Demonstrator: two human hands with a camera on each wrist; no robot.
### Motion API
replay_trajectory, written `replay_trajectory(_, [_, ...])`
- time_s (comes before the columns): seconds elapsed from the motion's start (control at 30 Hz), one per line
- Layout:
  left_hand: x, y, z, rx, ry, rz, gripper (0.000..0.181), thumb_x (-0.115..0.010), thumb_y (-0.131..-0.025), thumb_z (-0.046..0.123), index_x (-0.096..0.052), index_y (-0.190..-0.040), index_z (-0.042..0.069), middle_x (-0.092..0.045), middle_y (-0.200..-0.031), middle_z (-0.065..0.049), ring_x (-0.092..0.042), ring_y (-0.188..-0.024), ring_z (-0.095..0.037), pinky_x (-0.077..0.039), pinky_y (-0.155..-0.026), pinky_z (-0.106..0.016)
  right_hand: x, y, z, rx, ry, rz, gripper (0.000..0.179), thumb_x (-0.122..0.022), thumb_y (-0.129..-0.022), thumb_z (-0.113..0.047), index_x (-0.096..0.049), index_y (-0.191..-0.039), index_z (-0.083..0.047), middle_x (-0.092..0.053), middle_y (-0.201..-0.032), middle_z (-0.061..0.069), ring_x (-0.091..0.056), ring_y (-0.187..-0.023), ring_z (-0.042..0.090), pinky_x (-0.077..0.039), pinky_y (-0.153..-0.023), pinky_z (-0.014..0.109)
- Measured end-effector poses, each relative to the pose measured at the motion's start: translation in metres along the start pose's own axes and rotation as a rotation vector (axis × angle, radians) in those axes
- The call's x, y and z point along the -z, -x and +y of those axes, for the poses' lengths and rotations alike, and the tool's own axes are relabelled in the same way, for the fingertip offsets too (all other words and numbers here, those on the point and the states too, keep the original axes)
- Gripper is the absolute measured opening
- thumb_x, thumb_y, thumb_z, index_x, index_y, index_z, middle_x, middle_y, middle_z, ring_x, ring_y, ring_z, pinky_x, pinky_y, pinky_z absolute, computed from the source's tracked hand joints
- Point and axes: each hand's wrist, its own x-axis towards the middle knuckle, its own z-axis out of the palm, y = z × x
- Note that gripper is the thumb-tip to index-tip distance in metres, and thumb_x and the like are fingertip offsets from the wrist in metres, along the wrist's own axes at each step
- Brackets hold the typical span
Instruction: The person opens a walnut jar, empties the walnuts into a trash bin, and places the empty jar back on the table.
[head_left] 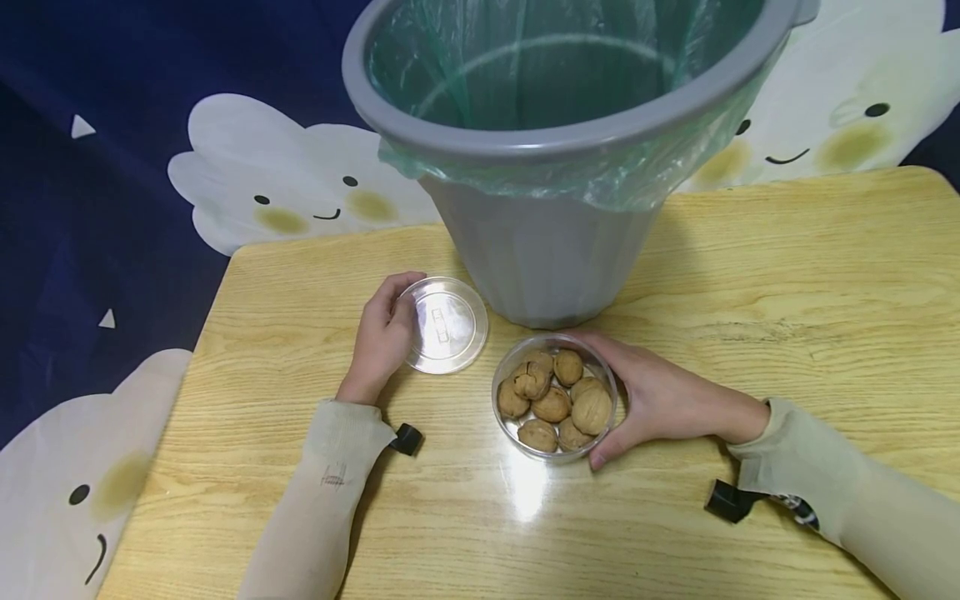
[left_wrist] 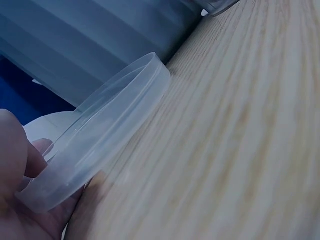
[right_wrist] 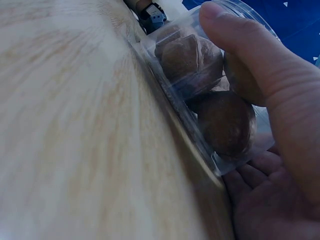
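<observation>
My left hand (head_left: 384, 333) grips the near-left edge of a round clear plastic lid (head_left: 450, 325), just left of the bin's base. In the left wrist view the lid (left_wrist: 115, 127) lies close to the tabletop, its rim between thumb and fingers. With thumb and fingers around its right side, my right hand (head_left: 660, 396) holds a clear round plastic jar (head_left: 497, 400) on the table. Several walnuts (head_left: 552, 405) fill the uncovered jar, one of them cracked. Through the jar's wall in the right wrist view, walnuts (right_wrist: 227, 122) show beside my thumb.
Behind both hands stands a tall grey trash bin (head_left: 540, 250), lined with a green plastic bag (head_left: 600, 187). It rises from the wooden table (head_left: 787, 292) close to the lid and jar. A dark blue cloth (head_left: 90, 225) with white clouds hangs past the table's edge.
</observation>
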Motion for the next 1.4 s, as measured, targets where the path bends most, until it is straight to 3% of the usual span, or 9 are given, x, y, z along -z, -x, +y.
replay_trajectory(0.37, [-0.0002, -0.0006, -0.0019, 0.018, -0.044, -0.016, 0.035, -0.042, -0.108, 0.010, -0.063, -0.135, 0.006, -0.066, -0.136, -0.015, -0.061, -0.127, -0.024, -0.046, -0.111, -0.044, -0.0001, -0.0002, -0.0003, -0.004, -0.006, -0.004, 0.133, -0.099, -0.051, -0.057, -0.030, -0.160, -0.025, -0.051, -0.154, 0.005, -0.054, -0.139, 0.029, -0.043, -0.114, 0.056])
replay_trajectory(0.97, [-0.0022, -0.0003, -0.0020, -0.001, -0.079, -0.003, 0.032, -0.047, -0.106, 0.004, -0.068, -0.130, 0.003, -0.069, -0.131, -0.018, -0.065, -0.121, -0.028, -0.050, -0.106, -0.042, -0.0007, 0.0001, 0.0002, -0.003, 0.000, 0.001, 0.134, -0.099, -0.051, -0.058, -0.030, -0.160, -0.025, -0.052, -0.153, 0.005, -0.054, -0.139, 0.029, -0.043, -0.114, 0.056])
replay_trajectory(1.17, [-0.0021, -0.0001, -0.0015, 0.002, -0.075, -0.007, 0.032, -0.047, -0.106, 0.004, -0.069, -0.129, 0.004, -0.069, -0.132, -0.016, -0.065, -0.120, -0.026, -0.050, -0.103, -0.038, -0.0005, 0.0002, 0.0000, -0.001, 0.000, 0.001, 0.133, -0.098, -0.051, -0.058, -0.030, -0.160, -0.026, -0.052, -0.154, 0.005, -0.054, -0.139, 0.028, -0.043, -0.114, 0.056])
replay_trajectory(1.4, [-0.0019, -0.0003, -0.0028, 0.007, -0.083, -0.011, 0.032, -0.047, -0.106, 0.004, -0.069, -0.129, 0.004, -0.070, -0.132, -0.015, -0.065, -0.116, -0.024, -0.047, -0.093, -0.020, -0.0005, -0.0002, -0.0002, 0.007, 0.003, 0.002, 0.132, -0.099, -0.051, -0.058, -0.030, -0.160, -0.026, -0.051, -0.154, 0.003, -0.053, -0.139, 0.026, -0.043, -0.114, 0.054])
